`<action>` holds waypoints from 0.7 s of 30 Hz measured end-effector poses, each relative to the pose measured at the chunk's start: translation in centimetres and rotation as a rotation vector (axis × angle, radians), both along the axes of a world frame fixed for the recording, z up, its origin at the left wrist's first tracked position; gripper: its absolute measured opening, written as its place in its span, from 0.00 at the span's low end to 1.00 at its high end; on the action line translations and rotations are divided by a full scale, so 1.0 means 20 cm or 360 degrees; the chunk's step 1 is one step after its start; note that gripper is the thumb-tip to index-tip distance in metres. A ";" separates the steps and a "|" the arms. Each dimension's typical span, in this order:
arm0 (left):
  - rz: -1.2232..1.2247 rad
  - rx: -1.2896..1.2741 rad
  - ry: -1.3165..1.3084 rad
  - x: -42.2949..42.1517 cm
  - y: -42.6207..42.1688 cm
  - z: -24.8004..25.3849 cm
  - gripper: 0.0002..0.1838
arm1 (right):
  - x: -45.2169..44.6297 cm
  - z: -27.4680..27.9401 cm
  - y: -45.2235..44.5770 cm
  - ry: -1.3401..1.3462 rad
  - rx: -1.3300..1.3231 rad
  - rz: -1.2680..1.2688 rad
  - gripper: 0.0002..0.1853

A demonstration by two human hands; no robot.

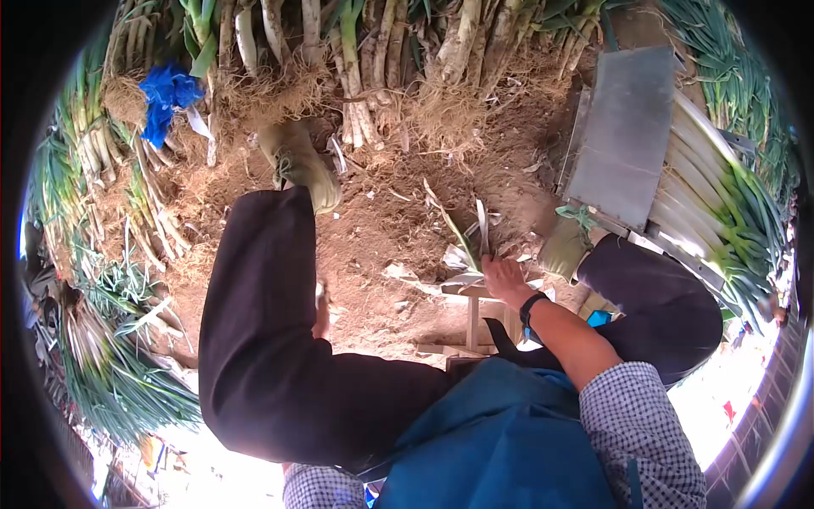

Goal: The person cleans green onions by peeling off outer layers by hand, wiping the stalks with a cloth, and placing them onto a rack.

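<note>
My right hand [505, 280], with a dark band at its wrist, is closed at a small wooden stand [472, 316]. A narrow, upright, blade-like piece [483, 227] rises from its fingers; whether it is a knife or a leaf strip is unclear. Just left of it, a green and pale leaf strip [458, 231] slants up from the stand. Only a sliver of my left hand [321, 314] shows beside my bent left leg. The leg hides most of it, and its fingers and anything in them cannot be made out.
Leeks with roots [356, 85] line the top. Trimmed leeks [708, 187] lie beside a grey metal plate [623, 127] at right. More green bundles [102, 356] lie left, near blue plastic [163, 97]. Scraps litter the soil [373, 220] between my feet.
</note>
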State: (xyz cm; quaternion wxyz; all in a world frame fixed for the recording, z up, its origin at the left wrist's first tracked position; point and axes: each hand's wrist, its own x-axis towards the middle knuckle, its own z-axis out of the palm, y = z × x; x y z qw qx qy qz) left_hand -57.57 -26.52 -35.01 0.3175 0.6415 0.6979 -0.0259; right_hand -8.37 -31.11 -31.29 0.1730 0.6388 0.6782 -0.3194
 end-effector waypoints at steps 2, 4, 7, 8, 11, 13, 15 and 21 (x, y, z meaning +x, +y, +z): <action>0.0061 -0.0019 -0.0198 0.05 -0.14 0.03 0.16 | 0.01 -0.04 0.03 0.0055 -0.0073 0.0001 0.11; 0.0094 -0.0109 -0.0478 0.28 -0.19 0.09 0.14 | 0.06 -0.06 0.10 0.0114 -0.0061 -0.0171 0.12; -0.0384 -0.0136 -0.0701 0.68 -0.08 0.28 0.15 | 0.13 0.04 0.37 0.0252 0.0134 -0.0670 0.15; -0.0510 -0.0128 -0.0751 0.79 -0.07 0.25 0.20 | 0.18 0.08 0.45 0.0298 0.0086 -0.0780 0.16; -0.0972 -0.0550 -0.0340 1.04 0.01 0.14 0.39 | 0.26 0.23 0.57 0.0287 -0.0113 -0.0946 0.19; -0.1101 -0.0303 -0.0279 1.01 -0.04 0.00 0.32 | 0.30 0.14 0.49 0.0326 -0.0184 -0.0958 0.20; -0.1115 -0.0264 -0.0204 0.91 -0.11 -0.18 0.23 | 0.25 0.15 0.42 0.0204 -0.0329 -0.0885 0.19; -0.0310 -0.0363 -0.0494 0.85 -0.03 0.06 0.11 | 0.00 0.02 -0.02 0.0175 -0.0185 -0.0130 0.08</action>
